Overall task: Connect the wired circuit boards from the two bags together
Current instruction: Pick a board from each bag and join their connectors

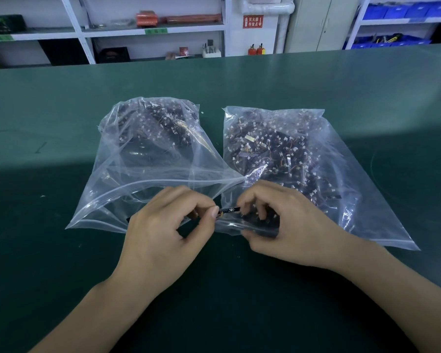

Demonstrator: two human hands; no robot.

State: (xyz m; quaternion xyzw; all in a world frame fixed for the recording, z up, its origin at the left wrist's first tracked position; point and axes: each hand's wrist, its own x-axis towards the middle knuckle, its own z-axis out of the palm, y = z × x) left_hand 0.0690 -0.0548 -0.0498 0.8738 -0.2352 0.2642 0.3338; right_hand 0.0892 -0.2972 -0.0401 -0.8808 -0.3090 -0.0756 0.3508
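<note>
- Left hand (163,233) pinching small dark circuit board (229,209) (fingers curled), just above table (49,123).
- Right hand (278,222) curling fingers beside board's far end; grip unclear.
- Left bag (148,159) and right bag (303,161) lying just beyond both hands.

I count two clear bags (148,159) (303,159) on the worktop (61,110), boards inside too many to count, one board (231,209) out between two hands (163,233) (285,225), two red extinguishers (256,49) behind
</note>
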